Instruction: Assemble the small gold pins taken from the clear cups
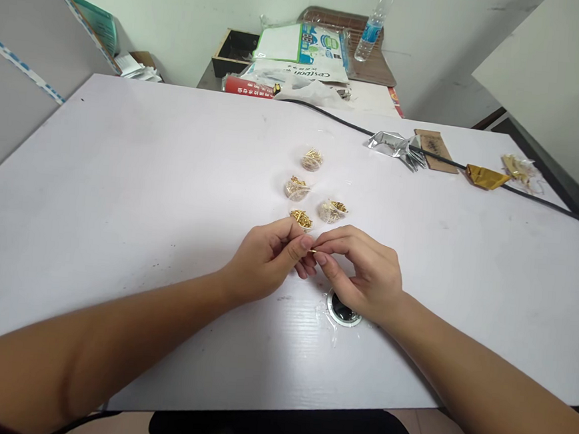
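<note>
My left hand (273, 259) and my right hand (368, 270) meet above the middle of the table. Between their thumbs and fingers is a small gold metal pin (312, 251), pinched from both sides; its ends are hidden by the fingertips. Just beyond my hands stand several clear plastic cups of tiny gold metal parts: a far cup (312, 159), a middle cup (296, 189), a right cup (332, 212) and a near cup (301, 219), partly covered by my left hand. Under my right hand lies a round black disc (343, 309) with a pale rim.
A black cable (337, 122) crosses the white table (148, 166) at the back right, passing silver foil (398, 147), a brown cardboard piece (436, 151) and a gold foil packet (486, 177). Behind the table are a water bottle (371, 33), a black box (235, 52) and plastic packages (302, 51).
</note>
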{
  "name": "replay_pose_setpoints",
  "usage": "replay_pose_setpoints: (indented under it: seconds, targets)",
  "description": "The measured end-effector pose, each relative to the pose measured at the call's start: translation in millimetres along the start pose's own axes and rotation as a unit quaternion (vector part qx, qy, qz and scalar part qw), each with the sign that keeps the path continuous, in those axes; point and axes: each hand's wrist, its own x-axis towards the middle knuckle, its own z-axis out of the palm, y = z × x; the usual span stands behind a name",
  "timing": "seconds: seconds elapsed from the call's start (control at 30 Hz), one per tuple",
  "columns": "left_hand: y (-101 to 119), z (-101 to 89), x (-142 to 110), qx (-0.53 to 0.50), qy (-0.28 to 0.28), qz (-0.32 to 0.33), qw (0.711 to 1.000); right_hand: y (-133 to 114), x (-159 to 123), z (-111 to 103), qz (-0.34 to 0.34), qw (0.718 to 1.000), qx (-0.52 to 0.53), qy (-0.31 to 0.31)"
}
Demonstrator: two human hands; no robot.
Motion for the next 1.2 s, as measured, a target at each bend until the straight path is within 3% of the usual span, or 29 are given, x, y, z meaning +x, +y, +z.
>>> replay_pose_setpoints:
  seconds: [0.93,1.2]
  targets:
    - [-3.9,-3.0,-3.1,0.141,0.004,0.014,0.99,-0.3,-6.5,2.7,-0.026,0.997,-0.067,-0.021]
    - [-3.7,-1.1,-3.1,0.112,0.016,-0.016,0.993,-5.0,-5.6,7.1,-0.01,0.997,-0.078,0.002]
